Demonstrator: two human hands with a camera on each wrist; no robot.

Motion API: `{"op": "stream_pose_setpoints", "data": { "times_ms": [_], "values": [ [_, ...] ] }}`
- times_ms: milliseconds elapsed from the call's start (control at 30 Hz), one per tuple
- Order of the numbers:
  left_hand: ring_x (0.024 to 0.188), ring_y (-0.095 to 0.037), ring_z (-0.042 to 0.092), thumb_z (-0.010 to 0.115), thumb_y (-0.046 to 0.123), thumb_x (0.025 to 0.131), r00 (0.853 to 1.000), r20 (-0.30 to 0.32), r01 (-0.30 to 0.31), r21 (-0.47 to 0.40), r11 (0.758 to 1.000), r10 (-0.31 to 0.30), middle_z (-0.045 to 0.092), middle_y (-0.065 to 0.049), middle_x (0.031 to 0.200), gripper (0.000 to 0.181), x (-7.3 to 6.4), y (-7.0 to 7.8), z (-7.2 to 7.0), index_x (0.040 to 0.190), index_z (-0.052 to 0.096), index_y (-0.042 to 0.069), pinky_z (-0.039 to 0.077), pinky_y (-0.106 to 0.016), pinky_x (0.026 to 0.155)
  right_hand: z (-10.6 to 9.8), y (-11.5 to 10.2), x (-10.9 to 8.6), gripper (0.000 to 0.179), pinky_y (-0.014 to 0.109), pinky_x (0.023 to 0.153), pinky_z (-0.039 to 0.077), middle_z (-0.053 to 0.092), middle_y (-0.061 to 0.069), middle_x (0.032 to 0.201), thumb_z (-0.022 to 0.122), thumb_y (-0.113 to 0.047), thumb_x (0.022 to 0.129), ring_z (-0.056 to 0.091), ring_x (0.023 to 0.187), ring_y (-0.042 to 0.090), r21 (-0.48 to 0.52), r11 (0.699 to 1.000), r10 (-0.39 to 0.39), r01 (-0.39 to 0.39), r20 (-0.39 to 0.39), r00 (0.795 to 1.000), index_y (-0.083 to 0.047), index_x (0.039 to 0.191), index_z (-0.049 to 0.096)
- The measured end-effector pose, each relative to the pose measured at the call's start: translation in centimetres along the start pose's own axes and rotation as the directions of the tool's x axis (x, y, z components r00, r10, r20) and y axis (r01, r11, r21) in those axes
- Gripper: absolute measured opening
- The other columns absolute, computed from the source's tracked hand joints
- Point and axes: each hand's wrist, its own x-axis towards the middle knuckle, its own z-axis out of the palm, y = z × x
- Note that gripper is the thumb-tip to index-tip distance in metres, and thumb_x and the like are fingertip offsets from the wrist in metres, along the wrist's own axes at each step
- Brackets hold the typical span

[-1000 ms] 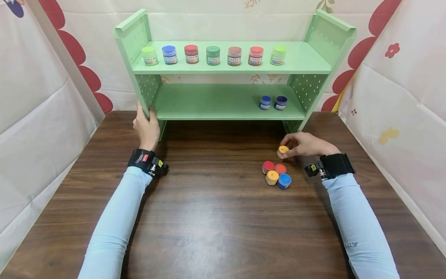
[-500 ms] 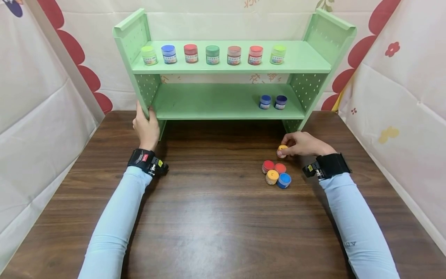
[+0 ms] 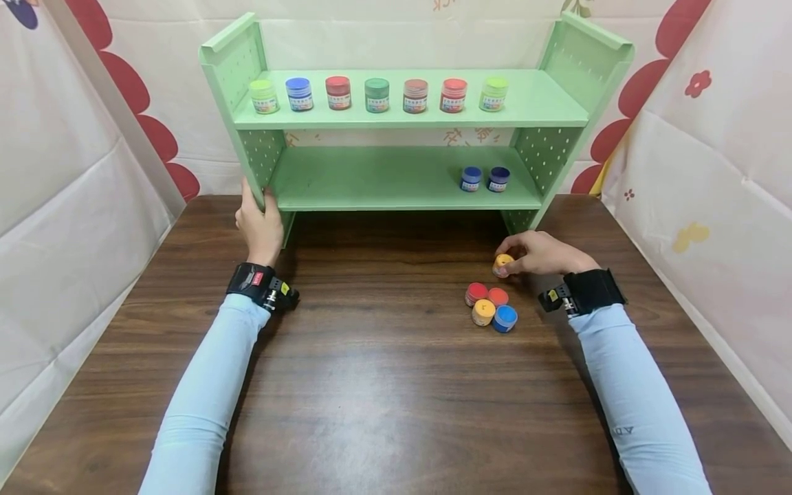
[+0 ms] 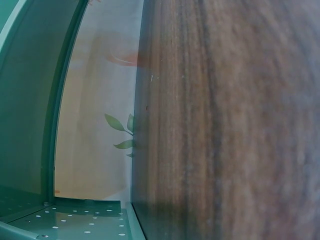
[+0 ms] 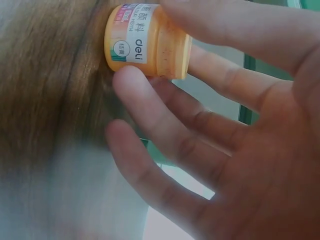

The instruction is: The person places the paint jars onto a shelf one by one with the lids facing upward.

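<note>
My left hand [image 3: 261, 228] grips the lower left side panel of a pale green two-tier shelf [image 3: 396, 180], thumb on the panel's front edge. In the left wrist view only the shelf's green board [image 4: 30, 110] and perforated panel show, with the hand out of sight. My right hand [image 3: 544, 254] pinches a small yellow-orange paint jar [image 5: 132, 40] between thumb and fingers, close to the table in front of the shelf's right leg. The jar's label faces the right wrist camera, and two of the fingers stretch free beside it.
Nearer me on the dark wooden table [image 3: 371, 385] cluster a red jar [image 3: 476, 294], a coral jar [image 3: 498, 296], a yellow jar [image 3: 483, 313] and a blue jar [image 3: 504, 319]. Several jars line the upper shelf; a blue jar [image 3: 471, 179] and a navy jar [image 3: 498, 179] stand on the lower one.
My right hand has shifted very slightly toward the shelf with the orange jar still pinched. The left hand keeps its grip on the panel.
</note>
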Motion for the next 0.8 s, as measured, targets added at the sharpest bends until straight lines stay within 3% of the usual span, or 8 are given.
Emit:
{"op": "stream_pose_setpoints", "data": {
  "times_ms": [267, 433, 633, 800],
  "values": [
    [0.110, -0.038, 0.070, 0.052, 0.033, 0.104, 1.000, 0.003, -0.001, -0.002, 1.000, 0.001, 0.074, -0.017, 0.120, 0.042, 0.01, -0.02, 0.01, 0.143, 0.057, 0.020, 0.047, -0.057, 0.093, -0.21, 0.30, -0.07, 0.039, 0.035, 0.083, 0.049, 0.068, 0.017, 0.119, 0.069, -0.019, 0.098, 0.062, 0.100, 0.026, 0.042, 0.999, 0.015, -0.015, -0.004, 1.000, -0.001, 0.132, 0.060],
    [0.107, -0.038, 0.069, 0.051, 0.035, 0.104, 1.000, 0.000, -0.002, -0.003, 1.000, 0.002, 0.074, -0.017, 0.118, 0.042, 0.06, 0.04, 0.03, 0.143, 0.057, 0.020, 0.047, -0.057, 0.091, -0.33, 0.59, -0.09, 0.035, 0.031, 0.077, 0.055, 0.069, 0.020, 0.118, 0.060, -0.020, 0.104, 0.068, 0.092, 0.023, 0.113, 0.993, 0.026, -0.026, 0.006, 1.000, 0.002, 0.132, 0.057],
    [0.101, -0.038, 0.067, 0.051, 0.037, 0.104, 1.000, 0.004, -0.004, -0.011, 1.000, 0.004, 0.074, -0.018, 0.114, 0.042, 0.07, 0.09, -0.01, 0.142, 0.057, 0.020, 0.047, -0.057, 0.089, -0.36, 0.65, -0.10, 0.037, 0.031, 0.076, 0.055, 0.066, 0.021, 0.120, 0.058, -0.021, 0.106, 0.067, 0.089, 0.021, 0.127, 0.992, 0.010, -0.011, 0.013, 1.000, 0.004, 0.134, 0.056],
    [0.106, -0.036, 0.069, 0.051, 0.035, 0.104, 1.000, 0.012, -0.004, -0.014, 1.000, 0.004, 0.074, -0.016, 0.119, 0.043, -0.03, 0.06, -0.04, 0.144, 0.056, 0.021, 0.048, -0.056, 0.093, -0.32, 0.22, -0.24, 0.034, 0.031, 0.075, 0.054, 0.068, 0.017, 0.116, 0.061, -0.019, 0.104, 0.066, 0.088, 0.021, 0.114, 0.993, -0.011, 0.011, -0.002, 1.000, 0.001, 0.131, 0.060]
  ]
}}
